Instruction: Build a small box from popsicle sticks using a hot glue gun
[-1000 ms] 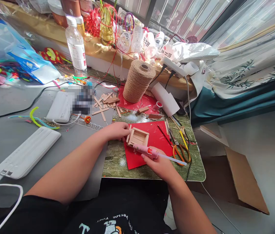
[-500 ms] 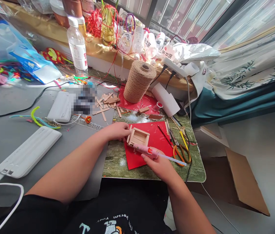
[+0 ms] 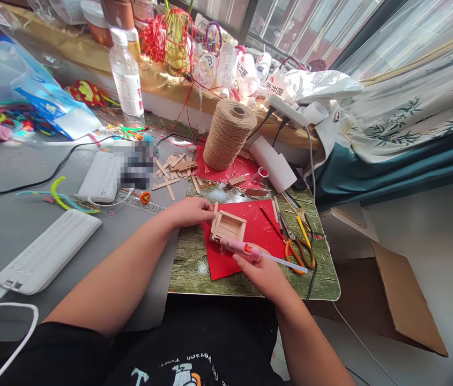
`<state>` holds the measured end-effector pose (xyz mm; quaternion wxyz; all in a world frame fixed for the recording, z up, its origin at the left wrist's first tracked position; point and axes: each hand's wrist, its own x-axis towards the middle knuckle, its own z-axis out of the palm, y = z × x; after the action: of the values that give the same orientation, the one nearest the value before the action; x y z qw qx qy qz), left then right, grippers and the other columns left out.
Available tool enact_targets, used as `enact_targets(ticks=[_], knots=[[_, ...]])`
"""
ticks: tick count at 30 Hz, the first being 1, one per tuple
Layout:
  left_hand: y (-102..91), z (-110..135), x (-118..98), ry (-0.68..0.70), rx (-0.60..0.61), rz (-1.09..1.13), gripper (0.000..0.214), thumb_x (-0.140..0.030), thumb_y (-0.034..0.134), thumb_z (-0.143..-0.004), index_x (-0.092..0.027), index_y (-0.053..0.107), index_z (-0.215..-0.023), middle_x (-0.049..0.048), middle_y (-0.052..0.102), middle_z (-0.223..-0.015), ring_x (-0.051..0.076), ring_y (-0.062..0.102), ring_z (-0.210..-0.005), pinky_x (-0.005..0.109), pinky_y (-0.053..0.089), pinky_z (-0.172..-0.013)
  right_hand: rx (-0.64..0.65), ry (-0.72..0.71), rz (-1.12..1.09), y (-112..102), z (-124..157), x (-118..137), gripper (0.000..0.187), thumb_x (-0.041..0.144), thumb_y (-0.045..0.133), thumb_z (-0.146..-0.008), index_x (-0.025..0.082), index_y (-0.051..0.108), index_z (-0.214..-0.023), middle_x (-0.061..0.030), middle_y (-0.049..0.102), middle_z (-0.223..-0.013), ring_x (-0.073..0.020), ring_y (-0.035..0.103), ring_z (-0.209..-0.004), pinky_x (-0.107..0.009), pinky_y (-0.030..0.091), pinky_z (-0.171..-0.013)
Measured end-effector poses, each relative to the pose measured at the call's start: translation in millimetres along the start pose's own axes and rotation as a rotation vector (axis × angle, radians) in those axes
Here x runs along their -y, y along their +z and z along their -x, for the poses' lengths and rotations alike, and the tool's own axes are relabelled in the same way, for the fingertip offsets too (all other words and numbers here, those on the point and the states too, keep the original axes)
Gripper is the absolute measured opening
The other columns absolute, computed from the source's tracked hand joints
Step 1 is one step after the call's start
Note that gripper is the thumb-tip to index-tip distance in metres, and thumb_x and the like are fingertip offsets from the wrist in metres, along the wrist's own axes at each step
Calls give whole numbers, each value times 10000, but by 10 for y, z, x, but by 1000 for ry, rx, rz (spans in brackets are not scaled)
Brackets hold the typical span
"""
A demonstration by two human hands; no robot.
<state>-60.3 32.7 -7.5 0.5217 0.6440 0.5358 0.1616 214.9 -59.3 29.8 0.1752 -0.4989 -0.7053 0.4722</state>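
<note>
A small square box of wooden craft sticks (image 3: 232, 225) rests on a red sheet (image 3: 226, 266). At its left side, my left hand (image 3: 197, 211) pinches a short wooden stick (image 3: 215, 209) close against the box's edge; whether they touch I cannot tell. My right hand (image 3: 265, 271) is wrapped round a pink hot glue gun (image 3: 239, 247), with a clear glue stick (image 3: 284, 262) jutting from its back. The gun's nozzle points left, by the box's near left corner. My fingers partly hide the gun's handle.
Right of the box lie orange-handled scissors (image 3: 301, 253) and a yellow pen-like tool (image 3: 303, 230). Behind stand a twine spool (image 3: 229, 134), loose craft sticks (image 3: 176, 167) and a water bottle (image 3: 126, 80). White power banks (image 3: 47, 252) lie left; a black cord hangs off the right edge.
My left hand has shifted slightly, and the stick in it sits a little higher and more to the right, by the box. The right hand and glue gun look nearly still.
</note>
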Motion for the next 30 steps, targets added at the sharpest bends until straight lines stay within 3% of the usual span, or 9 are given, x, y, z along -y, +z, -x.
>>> enact_targets(ticks=[6,14,20,25,30], knots=[[16,-17,34,-11,5,-14,309,-541,613,-849,-243,693,-859,8,770,-838,180,676,-682,270,461,-624,-41,74,37,4,36,-20,402,469,648,-979,261,758,-1305,-51,793,-904,-305,747,-978,-410,614,-878],[31,7,-28,-33,-6,-23,302,-527,615,-848,-234,690,-868,6,749,-808,180,660,-683,272,450,-614,-7,95,7,-20,51,22,436,468,641,-981,275,723,-1363,-68,796,-1084,-252,727,-852,-361,593,-759],[41,-10,-1,-35,14,-31,305,-528,608,-860,-232,679,-889,8,745,-818,181,642,-668,283,431,-604,-10,109,-26,-14,100,-28,440,492,644,-991,240,717,-1345,-30,733,-799,-190,639,-650,-316,532,-641],[28,-6,5,-48,11,-66,324,-548,590,-878,-236,677,-899,-3,688,-717,184,611,-656,289,405,-600,-166,135,-214,-1,121,-83,481,535,707,-941,223,715,-1307,3,641,-660,-155,539,-543,-280,449,-515],[34,-3,2,-23,34,-57,333,-545,599,-868,-230,700,-913,4,715,-787,182,616,-695,285,403,-607,-309,213,-449,-70,107,-184,477,617,781,-846,175,730,-1016,-6,625,-622,-136,529,-500,-253,385,-455]])
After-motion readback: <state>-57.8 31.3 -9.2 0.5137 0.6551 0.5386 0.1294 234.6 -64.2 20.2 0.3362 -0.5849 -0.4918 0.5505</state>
